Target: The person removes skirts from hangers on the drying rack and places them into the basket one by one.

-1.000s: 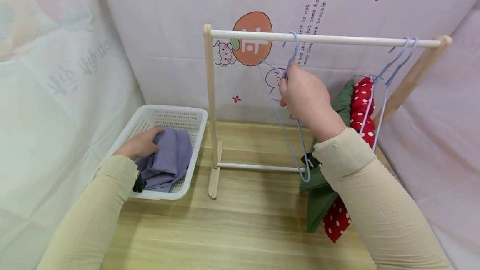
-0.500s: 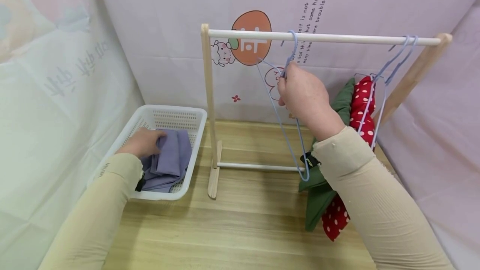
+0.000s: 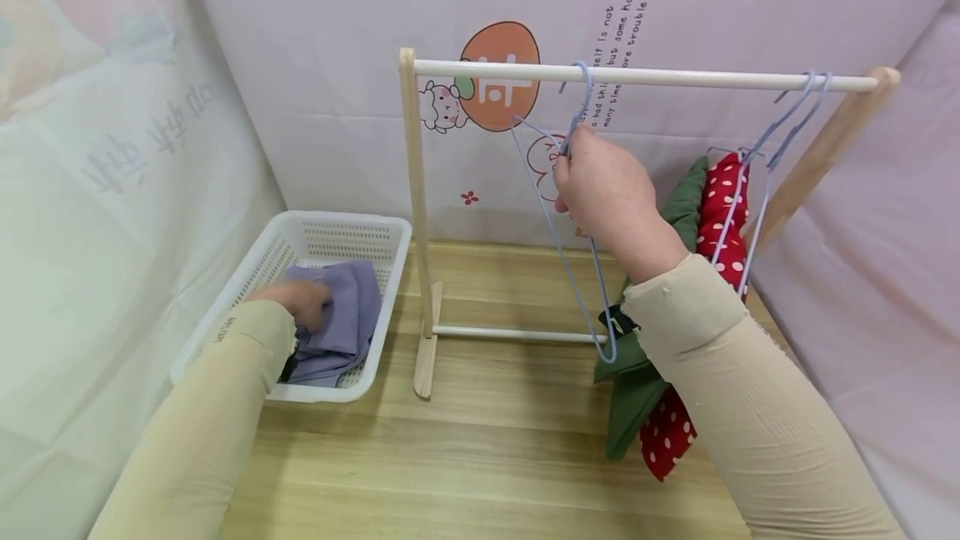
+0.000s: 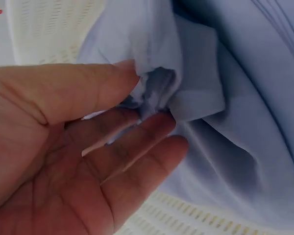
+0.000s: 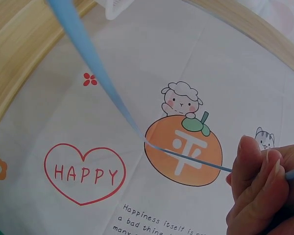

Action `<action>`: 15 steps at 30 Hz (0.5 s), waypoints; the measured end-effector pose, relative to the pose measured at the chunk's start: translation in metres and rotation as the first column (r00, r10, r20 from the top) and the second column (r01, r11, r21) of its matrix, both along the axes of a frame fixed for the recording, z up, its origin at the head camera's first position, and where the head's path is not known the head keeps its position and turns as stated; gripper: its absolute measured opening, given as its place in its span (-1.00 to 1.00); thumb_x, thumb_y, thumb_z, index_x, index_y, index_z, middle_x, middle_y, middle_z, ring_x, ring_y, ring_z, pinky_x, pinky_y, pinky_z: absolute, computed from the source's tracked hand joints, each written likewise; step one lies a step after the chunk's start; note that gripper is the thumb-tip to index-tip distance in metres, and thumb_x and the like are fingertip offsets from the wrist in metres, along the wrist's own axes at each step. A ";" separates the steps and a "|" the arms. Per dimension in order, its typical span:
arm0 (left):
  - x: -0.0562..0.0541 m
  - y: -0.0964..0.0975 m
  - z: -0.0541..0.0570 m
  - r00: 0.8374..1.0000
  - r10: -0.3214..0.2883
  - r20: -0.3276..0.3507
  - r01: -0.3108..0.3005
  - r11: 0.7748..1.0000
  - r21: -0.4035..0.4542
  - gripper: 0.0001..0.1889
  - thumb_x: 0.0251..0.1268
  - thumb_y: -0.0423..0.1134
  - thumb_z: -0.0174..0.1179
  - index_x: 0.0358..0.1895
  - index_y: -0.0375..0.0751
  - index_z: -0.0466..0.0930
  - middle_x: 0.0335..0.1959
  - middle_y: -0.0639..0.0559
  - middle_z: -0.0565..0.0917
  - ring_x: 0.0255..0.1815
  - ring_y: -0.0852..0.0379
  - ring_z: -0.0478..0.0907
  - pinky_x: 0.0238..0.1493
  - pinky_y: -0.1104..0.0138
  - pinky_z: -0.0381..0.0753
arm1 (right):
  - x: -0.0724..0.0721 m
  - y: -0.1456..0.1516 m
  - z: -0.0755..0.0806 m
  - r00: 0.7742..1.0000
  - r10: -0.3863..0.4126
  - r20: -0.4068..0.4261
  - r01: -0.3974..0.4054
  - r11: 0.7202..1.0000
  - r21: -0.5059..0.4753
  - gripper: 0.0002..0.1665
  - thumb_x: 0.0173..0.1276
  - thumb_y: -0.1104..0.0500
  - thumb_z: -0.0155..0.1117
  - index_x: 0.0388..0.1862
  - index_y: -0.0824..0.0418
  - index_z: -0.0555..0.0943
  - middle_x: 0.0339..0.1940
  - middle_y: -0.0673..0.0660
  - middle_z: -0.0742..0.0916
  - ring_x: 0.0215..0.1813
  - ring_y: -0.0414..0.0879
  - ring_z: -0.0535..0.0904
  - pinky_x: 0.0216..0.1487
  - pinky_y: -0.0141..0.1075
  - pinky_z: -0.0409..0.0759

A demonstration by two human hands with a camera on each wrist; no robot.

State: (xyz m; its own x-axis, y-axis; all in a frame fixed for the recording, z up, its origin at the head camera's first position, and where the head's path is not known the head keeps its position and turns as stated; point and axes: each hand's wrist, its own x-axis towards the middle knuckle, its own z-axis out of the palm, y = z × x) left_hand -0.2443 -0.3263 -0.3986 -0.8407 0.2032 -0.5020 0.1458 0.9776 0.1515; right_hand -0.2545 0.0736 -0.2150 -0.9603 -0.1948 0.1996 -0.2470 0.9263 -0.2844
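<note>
In the head view my right hand (image 3: 606,177) grips a light-blue clothes hanger (image 3: 547,219) just below its hook, which hangs over the rack's top rail. The right wrist view shows the hanger's thin wire (image 5: 186,157) running into the curled fingers. My left hand (image 3: 300,300) is inside a white basket (image 3: 352,227), over a folded grey-purple garment (image 3: 351,294). In the left wrist view the thumb and the fairly straight fingers (image 4: 152,156) stand apart, their tips touching an edge of this cloth (image 4: 196,93).
A wooden rack with a white rail (image 3: 675,77) stands at centre right. Two more blue hangers (image 3: 772,132) hang at its right end. Green cloth (image 3: 633,407) and red polka-dot cloth (image 3: 723,198) are beyond my right forearm. Printed sheets (image 3: 337,48) enclose the wooden tabletop (image 3: 465,457).
My left hand has shifted slightly right and down over the garment, blurred now, and the upper fold has flattened. My right hand keeps its grip on the hanger.
</note>
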 end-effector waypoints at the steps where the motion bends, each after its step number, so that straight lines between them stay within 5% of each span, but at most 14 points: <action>1: 0.000 0.001 -0.001 1.000 -0.006 0.016 0.006 1.000 0.001 -0.72 0.05 -0.46 0.24 -0.11 -0.23 0.59 -0.13 -0.13 0.64 -0.12 -0.09 0.53 -0.10 0.12 0.57 | 0.000 0.000 0.000 1.000 0.001 0.000 -0.001 1.000 -0.001 -0.64 0.69 0.05 -0.14 0.13 0.30 0.43 -0.34 0.14 0.84 -0.32 0.08 0.72 -0.30 -0.04 0.57; 5: 0.001 0.002 0.000 0.998 0.017 0.058 -0.019 0.999 0.029 -0.58 0.05 -0.50 0.25 0.07 -0.33 0.57 -0.10 -0.17 0.62 -0.11 -0.10 0.54 -0.16 0.16 0.58 | -0.001 0.000 -0.001 1.000 0.002 0.003 -0.002 1.000 -0.005 -0.63 0.70 0.04 -0.13 0.15 0.30 0.43 -0.34 0.14 0.83 -0.35 0.06 0.72 -0.33 -0.05 0.57; 10: 0.002 0.004 0.005 0.998 0.054 0.008 -0.055 0.997 0.059 -0.29 0.01 -0.48 0.35 0.37 -0.40 0.44 -0.01 -0.25 0.65 -0.09 -0.12 0.58 -0.16 0.14 0.63 | -0.001 0.000 -0.001 1.000 -0.007 0.001 0.007 1.000 -0.004 -0.63 0.70 0.04 -0.12 0.16 0.30 0.43 -0.35 0.13 0.83 -0.34 0.07 0.72 -0.33 -0.06 0.56; 15: 0.005 0.005 0.008 0.992 0.123 -0.017 -0.121 0.990 0.065 -0.46 -0.04 -0.40 0.47 0.12 -0.32 0.57 -0.16 -0.17 0.64 -0.14 -0.11 0.57 -0.18 0.11 0.62 | -0.002 -0.001 -0.001 1.000 0.001 0.009 -0.001 1.000 -0.013 -0.63 0.70 0.04 -0.13 0.16 0.30 0.43 -0.34 0.14 0.83 -0.40 0.04 0.72 -0.33 -0.06 0.57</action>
State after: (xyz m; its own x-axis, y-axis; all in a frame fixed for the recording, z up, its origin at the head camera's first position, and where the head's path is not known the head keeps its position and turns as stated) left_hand -0.2392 -0.3210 -0.3909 -0.8713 0.1291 -0.4735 0.0297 0.9769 0.2118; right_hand -0.2562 0.0724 -0.2160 -0.9619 -0.1932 0.1937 -0.2454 0.9222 -0.2988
